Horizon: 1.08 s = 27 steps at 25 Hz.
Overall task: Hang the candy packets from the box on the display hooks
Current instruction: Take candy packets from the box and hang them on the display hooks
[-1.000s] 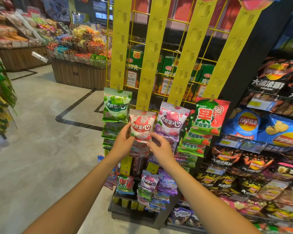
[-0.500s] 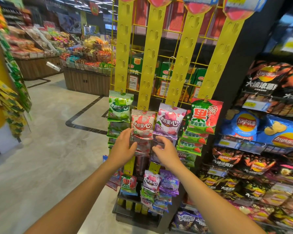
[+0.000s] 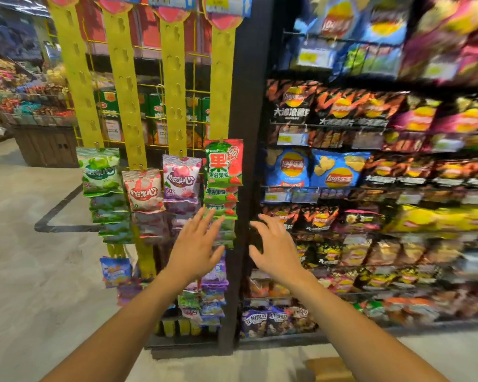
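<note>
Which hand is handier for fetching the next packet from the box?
Probably the right hand: the box lies low beside the right forearm. The left hand, also open and empty, is farther off.

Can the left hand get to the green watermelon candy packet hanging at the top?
Probably yes. The left hand is open and holds nothing. It is raised just below the watermelon candy packet, which hangs at the front of its yellow strip, and nothing shows between them.
</note>
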{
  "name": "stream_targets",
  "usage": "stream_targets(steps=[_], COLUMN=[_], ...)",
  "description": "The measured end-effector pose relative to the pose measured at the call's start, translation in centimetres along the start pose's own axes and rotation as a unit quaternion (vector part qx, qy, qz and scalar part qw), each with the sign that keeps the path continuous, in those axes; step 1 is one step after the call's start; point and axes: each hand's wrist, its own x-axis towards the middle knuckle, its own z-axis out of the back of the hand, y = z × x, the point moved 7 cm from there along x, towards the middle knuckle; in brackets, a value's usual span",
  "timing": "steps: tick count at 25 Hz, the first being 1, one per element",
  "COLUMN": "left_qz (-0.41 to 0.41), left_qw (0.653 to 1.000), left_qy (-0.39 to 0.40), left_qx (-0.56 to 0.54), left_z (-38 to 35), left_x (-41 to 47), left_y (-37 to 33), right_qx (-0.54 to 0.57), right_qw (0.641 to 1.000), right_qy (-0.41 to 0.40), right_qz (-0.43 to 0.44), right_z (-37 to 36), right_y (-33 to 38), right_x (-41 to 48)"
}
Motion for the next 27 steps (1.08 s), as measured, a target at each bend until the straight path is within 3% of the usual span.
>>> stream_targets(steps=[6, 15, 21, 27], left_qz=[-0.077, -0.181, -0.237, -0.26], left_qw=[0.997, 0.975, 0.953, 0.942], left_qy=[-0.002, 0.095, 0.157, 0.175], left_qx=[-0.02, -0.085, -0.101, -0.119], left_z=[-2.1, -9.1, -14.6, -18.8], left_x=[0.9, 0.5, 1.4, 5.1], left_y=[-16.3, -37.5, -45.7, -50.1], right_qx=[-0.082, -0.116, -0.109, -0.106], right_qw=[0.993, 0.961, 0.932, 0.921], right_qy=[-0.037, -0.028, -0.019, -0.023], right_qz=[-0.07, -0.251, -0.345, -0.375], right_z=[8.0, 15.6, 16.9, 16.6], right_y=[-12.1, -28.6, -35.7, -41.9], right_x=[-9.3, -26.0, -33.3, -33.4])
